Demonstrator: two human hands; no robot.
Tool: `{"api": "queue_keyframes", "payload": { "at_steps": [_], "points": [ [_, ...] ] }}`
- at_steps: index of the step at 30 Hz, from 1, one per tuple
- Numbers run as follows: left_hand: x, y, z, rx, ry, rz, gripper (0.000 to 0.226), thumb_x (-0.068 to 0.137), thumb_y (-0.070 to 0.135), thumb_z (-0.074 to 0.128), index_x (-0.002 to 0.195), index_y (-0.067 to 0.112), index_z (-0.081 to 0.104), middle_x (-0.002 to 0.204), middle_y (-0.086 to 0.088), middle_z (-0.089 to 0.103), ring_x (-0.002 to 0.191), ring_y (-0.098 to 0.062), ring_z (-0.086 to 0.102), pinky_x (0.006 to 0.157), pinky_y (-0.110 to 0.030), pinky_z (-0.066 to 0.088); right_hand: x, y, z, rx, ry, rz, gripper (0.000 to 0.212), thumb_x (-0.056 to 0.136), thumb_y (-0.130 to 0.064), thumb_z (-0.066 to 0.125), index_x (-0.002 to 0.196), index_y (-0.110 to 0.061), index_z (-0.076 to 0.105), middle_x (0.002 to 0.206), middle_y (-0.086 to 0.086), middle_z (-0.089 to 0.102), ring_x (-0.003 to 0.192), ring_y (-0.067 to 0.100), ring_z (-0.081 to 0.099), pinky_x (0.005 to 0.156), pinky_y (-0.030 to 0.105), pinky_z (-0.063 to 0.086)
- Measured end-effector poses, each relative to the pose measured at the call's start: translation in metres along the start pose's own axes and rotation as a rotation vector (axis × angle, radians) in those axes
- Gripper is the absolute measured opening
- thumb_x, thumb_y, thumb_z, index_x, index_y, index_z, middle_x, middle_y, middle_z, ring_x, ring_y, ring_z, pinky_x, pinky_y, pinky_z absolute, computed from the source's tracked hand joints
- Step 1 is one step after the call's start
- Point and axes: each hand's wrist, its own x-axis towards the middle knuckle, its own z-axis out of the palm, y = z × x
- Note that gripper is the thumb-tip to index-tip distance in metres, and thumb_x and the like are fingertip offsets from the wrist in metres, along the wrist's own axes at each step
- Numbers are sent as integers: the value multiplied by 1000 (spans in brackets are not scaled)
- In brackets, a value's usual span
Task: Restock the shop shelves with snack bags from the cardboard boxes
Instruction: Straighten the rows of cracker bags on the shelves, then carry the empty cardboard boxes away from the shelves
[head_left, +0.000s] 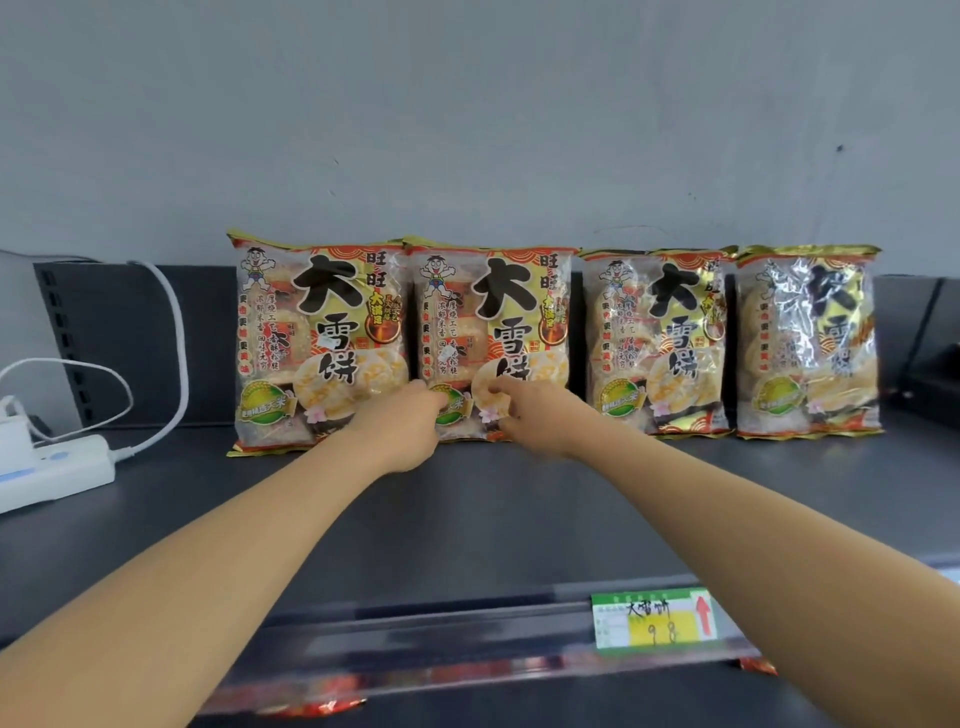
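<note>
Several snack bags with red and gold print stand upright in a row at the back of the dark top shelf (467, 519). Both of my arms reach forward to the second bag from the left (493, 312). My left hand (410, 423) touches its lower left part and my right hand (524, 415) pinches its lower front, fingers curled on the wrapper. The leftmost bag (317, 338) stands touching it. Two more bags (657, 338) (808, 343) stand to the right, apart from my hands.
A white power strip (52, 473) with a plug and looped white cable (171, 332) lies at the shelf's left. A green and yellow price tag (654, 618) sits on the front rail. Red bag tops (311, 704) show on the shelf below. A grey wall is behind.
</note>
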Motion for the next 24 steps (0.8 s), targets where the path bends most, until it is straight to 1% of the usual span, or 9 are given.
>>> {"api": "queue_keyframes", "payload": {
  "at_steps": [5, 7, 9, 12, 13, 16, 18, 21, 24],
  "points": [
    [-8, 27, -17, -26, 69, 114, 28, 96, 25, 47, 120, 15, 58, 115, -6, 59, 103, -27, 57, 78, -38, 51, -35, 15, -18, -94, 29, 23, 47, 95, -21, 47, 141, -21, 41, 130, 11, 58, 114, 31, 57, 93, 40, 50],
    [-13, 37, -23, -48, 102, 161, 26, 95, 23, 47, 116, 14, 60, 113, -5, 59, 101, -28, 58, 79, -41, 52, -50, 19, -24, -132, 56, 27, 44, 95, -22, 46, 139, -21, 43, 130, 10, 58, 113, 30, 57, 92, 41, 50],
    [-17, 47, -29, -87, 139, 208, 27, 94, 21, 48, 118, 16, 60, 116, -5, 58, 103, -29, 58, 82, -43, 51, -66, 21, -30, -159, 71, 46, 42, 95, -22, 45, 137, -20, 46, 128, 10, 59, 112, 30, 57, 90, 42, 51],
    [-25, 65, -36, -109, 189, 283, 26, 95, 23, 47, 115, 16, 61, 110, -7, 59, 104, -29, 55, 80, -37, 47, -89, 23, -33, -186, 114, 83, 42, 94, -22, 46, 136, -20, 48, 127, 9, 60, 113, 30, 56, 92, 42, 48],
    [-28, 73, -37, -126, 193, 316, 26, 95, 24, 46, 116, 17, 60, 110, -6, 59, 106, -28, 54, 79, -34, 44, -98, 24, -33, -191, 132, 97, 41, 94, -22, 47, 135, -19, 49, 127, 9, 60, 115, 30, 55, 93, 41, 47],
    [-45, 102, -39, -199, 197, 437, 28, 97, 26, 47, 122, 21, 58, 116, -6, 59, 108, -27, 54, 84, -39, 43, -136, 28, -35, -191, 179, 157, 37, 94, -21, 49, 131, -17, 53, 125, 8, 62, 115, 28, 54, 91, 36, 44],
    [-61, 123, -40, -270, 210, 518, 31, 96, 25, 48, 126, 22, 57, 115, -6, 59, 107, -27, 55, 80, -37, 42, -167, 32, -38, -191, 223, 211, 37, 93, -21, 50, 129, -18, 56, 121, 7, 63, 112, 26, 55, 91, 35, 44],
    [-90, 162, -41, -387, 191, 640, 31, 95, 23, 49, 125, 20, 57, 116, -5, 59, 107, -26, 55, 87, -41, 47, -221, 44, -40, -174, 291, 301, 35, 92, -22, 52, 126, -20, 59, 117, 4, 65, 109, 25, 58, 92, 35, 46],
    [-121, 213, -35, -417, 132, 736, 29, 95, 24, 47, 121, 17, 58, 116, -6, 59, 107, -27, 55, 89, -44, 46, -284, 64, -40, -174, 267, 416, 33, 92, -24, 52, 124, -19, 60, 116, 3, 66, 109, 24, 59, 92, 33, 44]
  ]
}}
